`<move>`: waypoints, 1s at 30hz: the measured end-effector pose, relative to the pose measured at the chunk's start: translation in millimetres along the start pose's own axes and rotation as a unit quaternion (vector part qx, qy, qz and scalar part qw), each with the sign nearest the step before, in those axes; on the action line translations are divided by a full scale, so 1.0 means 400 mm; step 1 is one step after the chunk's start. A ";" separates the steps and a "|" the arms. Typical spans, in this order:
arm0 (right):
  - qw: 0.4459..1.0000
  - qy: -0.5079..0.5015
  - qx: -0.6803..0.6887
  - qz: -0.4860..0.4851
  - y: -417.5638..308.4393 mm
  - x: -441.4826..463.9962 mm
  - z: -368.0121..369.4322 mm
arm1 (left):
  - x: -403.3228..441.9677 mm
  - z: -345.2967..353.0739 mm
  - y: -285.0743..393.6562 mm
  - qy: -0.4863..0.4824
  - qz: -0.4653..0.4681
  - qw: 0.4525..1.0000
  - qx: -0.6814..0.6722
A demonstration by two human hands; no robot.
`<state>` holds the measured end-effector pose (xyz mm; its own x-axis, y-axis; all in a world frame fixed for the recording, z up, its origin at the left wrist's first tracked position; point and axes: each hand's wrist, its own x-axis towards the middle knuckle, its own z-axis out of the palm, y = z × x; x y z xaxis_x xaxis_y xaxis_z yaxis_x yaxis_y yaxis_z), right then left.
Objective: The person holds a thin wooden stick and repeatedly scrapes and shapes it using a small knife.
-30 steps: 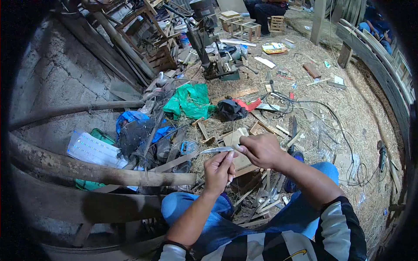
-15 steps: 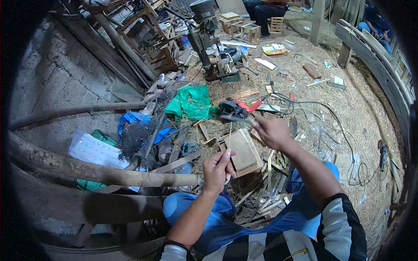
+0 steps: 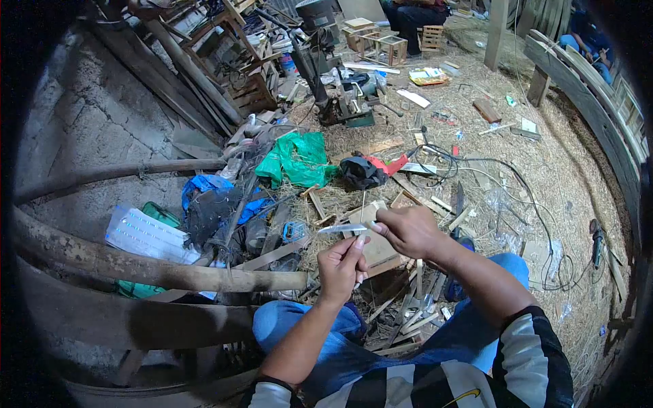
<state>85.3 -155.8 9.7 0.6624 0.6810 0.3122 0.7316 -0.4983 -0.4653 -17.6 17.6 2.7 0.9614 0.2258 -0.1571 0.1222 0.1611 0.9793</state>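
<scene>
My right hand (image 3: 411, 232) is closed around the handle of a knife (image 3: 338, 228). Its pale blade points left and lies just above the fingertips of my left hand (image 3: 340, 265). Pinched in the left hand is a thin wooden stick (image 3: 364, 198), whose upper end shows beyond the blade; the rest is mostly hidden by the fingers. The blade crosses the stick close to the left thumb; whether it touches cannot be made out. Below both hands lies a flat wooden board (image 3: 381, 257), partly covered by them.
Wood offcuts (image 3: 408, 319) litter the ground between my knees. A bamboo pole (image 3: 170, 268) runs in from the left. Ahead lie a green plastic bag (image 3: 299, 160), a black and red bundle (image 3: 364, 171) and cables (image 3: 503, 163). Another person (image 3: 415, 24) sits at the back.
My right hand has come down and toward me, bringing the knife blade from farther up the stick to near my left fingers. The left hand has stayed almost in place.
</scene>
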 end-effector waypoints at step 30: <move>0.987 0.016 -0.025 0.159 0.083 0.040 -0.031 | -0.008 -0.007 0.004 -0.011 -0.014 1.000 0.007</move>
<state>122.2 -167.9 9.5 0.8639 0.4691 0.1835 0.4925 -0.7103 -0.5028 -21.0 19.7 4.4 0.9628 0.1991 -0.1826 0.1534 0.1534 0.9762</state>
